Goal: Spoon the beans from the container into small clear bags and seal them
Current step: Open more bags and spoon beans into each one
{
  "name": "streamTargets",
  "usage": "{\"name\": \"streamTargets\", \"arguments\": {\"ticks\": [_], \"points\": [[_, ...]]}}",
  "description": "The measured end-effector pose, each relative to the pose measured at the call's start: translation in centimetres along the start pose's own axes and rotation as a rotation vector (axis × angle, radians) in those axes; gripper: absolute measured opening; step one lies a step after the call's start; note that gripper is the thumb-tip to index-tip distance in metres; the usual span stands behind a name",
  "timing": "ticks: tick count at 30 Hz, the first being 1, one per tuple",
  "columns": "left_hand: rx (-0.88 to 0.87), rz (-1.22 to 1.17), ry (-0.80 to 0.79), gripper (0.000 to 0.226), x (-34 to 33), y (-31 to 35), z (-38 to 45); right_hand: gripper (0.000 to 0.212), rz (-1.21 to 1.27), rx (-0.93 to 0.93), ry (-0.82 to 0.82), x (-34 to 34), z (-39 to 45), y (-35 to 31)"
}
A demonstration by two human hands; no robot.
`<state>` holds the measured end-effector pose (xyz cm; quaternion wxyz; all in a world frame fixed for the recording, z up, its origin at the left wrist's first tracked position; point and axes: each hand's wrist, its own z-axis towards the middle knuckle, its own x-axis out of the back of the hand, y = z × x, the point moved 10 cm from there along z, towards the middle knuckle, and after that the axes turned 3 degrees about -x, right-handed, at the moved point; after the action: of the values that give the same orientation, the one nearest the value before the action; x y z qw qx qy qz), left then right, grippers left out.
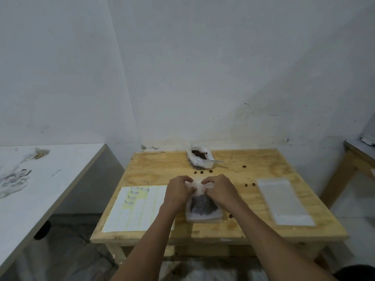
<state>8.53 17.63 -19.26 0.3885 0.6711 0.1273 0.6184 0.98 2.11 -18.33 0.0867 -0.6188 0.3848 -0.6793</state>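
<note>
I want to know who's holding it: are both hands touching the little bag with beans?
Touching. The head view shows the left hand and right hand pinching the bag at its top.

You will find no legible text, brand, number or sign anywhere in this view. The sheet of labels (135, 207) at the lower left of the wooden table (243, 230) carries only blank white strips on yellow backing; the few marks near its top edge are too blurred for you to read. The clear bags show no printing that can be made out.
</note>
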Motion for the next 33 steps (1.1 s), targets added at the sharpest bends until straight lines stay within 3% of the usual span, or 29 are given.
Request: {"name": "streamTargets", "arguments": {"ticks": [5,9,15,18,20,24,29,33], "points": [[-0.065,0.194,0.060,0.035,0.4,2.6,0.3,0.025,-0.012,0.001,0.033,1.1,0.4,0.4],[-0.149,0.119,0.130,0.026,-0.3,8.2,0.8,0.020,0.059,-0.077,0.189,5.8,0.6,2.6],[-0.151,-0.017,-0.067,0.029,-7.8,15.8,0.6,0.021,-0.053,-0.321,0.450,15.3,-0.7,11.1],[-0.111,-0.043,-0.177,0.033,-12.0,17.8,-0.2,0.034,-0.200,-0.506,0.387,17.3,-1.9,15.9],[-0.090,-0.052,-0.220,0.022,-13.9,18.6,-0.7,0.040,-0.229,-0.586,0.315,17.5,-2.5,18.3],[-0.049,-0.048,-0.261,0.010,-15.7,19.4,-1.4,0.037,-0.160,-0.546,0.281,16.9,-2.8,19.8],[-0.001,-0.075,-0.219,0.025,-15.8,19.5,-1.3,0.036,-0.148,-0.510,0.301,16.6,-3.1,19.4],[0.009,-0.106,-0.180,0.008,-15.5,19.7,-1.1,0.034,-0.161,-0.510,0.342,17.4,-3.2,19.1]]}}
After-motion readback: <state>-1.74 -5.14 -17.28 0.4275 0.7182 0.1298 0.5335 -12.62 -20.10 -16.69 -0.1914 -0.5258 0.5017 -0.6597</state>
